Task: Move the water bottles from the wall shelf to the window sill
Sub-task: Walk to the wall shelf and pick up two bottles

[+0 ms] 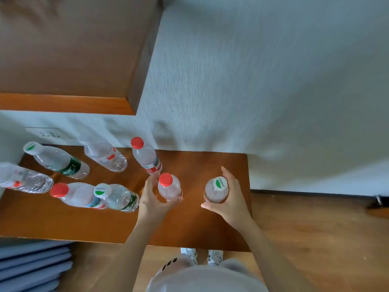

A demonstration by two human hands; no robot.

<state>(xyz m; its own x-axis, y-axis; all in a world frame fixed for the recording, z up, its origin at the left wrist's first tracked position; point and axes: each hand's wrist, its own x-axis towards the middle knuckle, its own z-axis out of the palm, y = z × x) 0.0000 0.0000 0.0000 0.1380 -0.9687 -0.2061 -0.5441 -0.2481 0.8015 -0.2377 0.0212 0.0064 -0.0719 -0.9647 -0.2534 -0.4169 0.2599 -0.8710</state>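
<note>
Wooden wall shelf (210,165) carries upright water bottles (105,158). The person's left hand (150,199) curls round a red-capped bottle (169,187); the right hand (232,199) wraps a white-capped bottle (216,189). Best to grip firmly and lift both straight up, clear of neighbours.

- The wooden shelf (200,226) has its left end under the wall socket (48,134).
- Just below the socket stand a green-labelled bottle (61,163) and a red-labelled bottle (105,157).
- Farther from the socket, toward the front, are an edge bottle (27,180), a front red-capped bottle (77,194) and a front green-labelled bottle (120,198).
- Right of the socket is a back red-capped bottle (146,158).
- Farthest from the socket are a right red-capped bottle (169,189) and a white-capped bottle (216,193).
</note>
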